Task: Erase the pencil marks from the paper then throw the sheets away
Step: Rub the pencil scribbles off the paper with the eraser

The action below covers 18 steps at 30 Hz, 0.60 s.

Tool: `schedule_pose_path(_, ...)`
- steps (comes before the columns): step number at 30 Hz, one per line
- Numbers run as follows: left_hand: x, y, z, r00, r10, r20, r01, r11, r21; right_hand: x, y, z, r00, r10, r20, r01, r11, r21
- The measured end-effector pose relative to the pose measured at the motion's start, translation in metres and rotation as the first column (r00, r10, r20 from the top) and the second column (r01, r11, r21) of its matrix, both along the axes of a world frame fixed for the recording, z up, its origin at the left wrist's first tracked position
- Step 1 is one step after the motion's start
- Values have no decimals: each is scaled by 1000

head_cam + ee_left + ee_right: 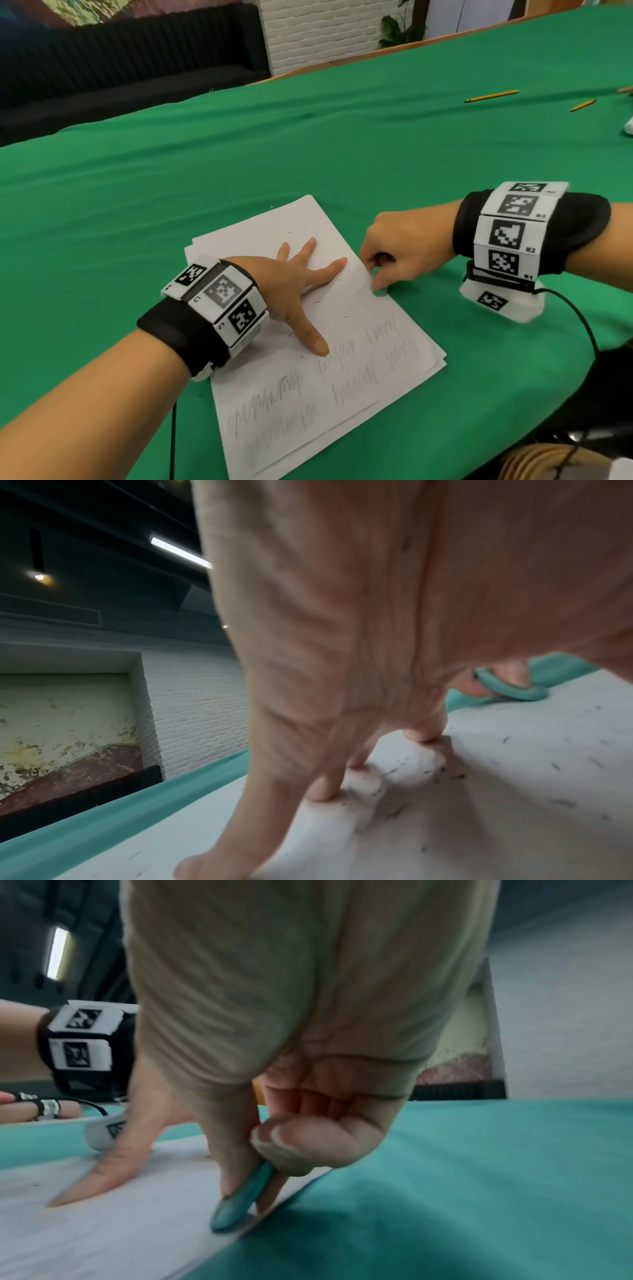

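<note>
A small stack of white sheets (346, 329) lies on the green table (308, 144). Grey pencil scribbles (301, 387) cover the near half of the top sheet; the far half is bare, with dark eraser crumbs (561, 802) scattered on it. My left hand (305, 274) presses flat on the paper (514, 764), its fingers spread. My right hand (380, 274) is at the sheet's right edge and pinches a thin teal eraser (240, 1204) between thumb and fingers. The eraser's tip touches the paper edge (260, 1221). The eraser (510, 691) also shows in the left wrist view.
Two yellow pencils (491, 96) (582, 105) lie far off at the back right, near a white object (628, 127) at the frame's edge. A black sofa (120, 68) stands beyond the table. A black cable (582, 318) runs from my right wrist over the near table edge.
</note>
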State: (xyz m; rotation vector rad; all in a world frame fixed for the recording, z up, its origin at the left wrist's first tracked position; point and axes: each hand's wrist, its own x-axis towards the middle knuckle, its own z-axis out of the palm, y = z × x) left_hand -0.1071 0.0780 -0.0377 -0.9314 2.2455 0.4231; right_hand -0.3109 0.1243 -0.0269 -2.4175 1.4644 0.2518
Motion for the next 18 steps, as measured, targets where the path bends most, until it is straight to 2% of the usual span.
schedule_pose_path(3, 1, 0, -1, 1000, -7, -5, 7, 1000, -5, 2, 1, 3, 1000, -4, 18, 5, 998, -61)
schedule_pose_path(6, 1, 0, -2, 1000, -7, -2, 7, 1000, -5, 10, 9, -4, 997, 26, 79, -27, 1000, 15)
schedule_pose_path(8, 1, 0, -1, 1000, -8, -1, 8, 1000, -9, 5, 6, -3, 1000, 16, 0, -16, 1000, 4)
schedule_pose_path(11, 1, 1, -1, 1000, -6, -14, 6, 1000, -11, -3, 0, 5, 986, -19, -163, -5, 989, -147)
schedule_pose_path(12, 1, 1, -1, 1000, -5, -17, 5, 1000, -10, -2, 0, 5, 989, -15, -148, -11, 985, -174)
schedule_pose_path(15, 1, 1, -1, 1000, -4, -11, 3, 1000, -7, 9, 7, -3, 999, 25, 26, -21, 992, -127)
schedule_pose_path(16, 1, 1, -1, 1000, -4, -8, 4, 1000, -6, 12, 10, -6, 999, 14, 34, -10, 993, -120)
schedule_pose_path(18, 1, 1, -1, 1000, -1, -8, 1, 1000, -1, 12, 14, -6, 997, -45, -56, 33, 978, -204)
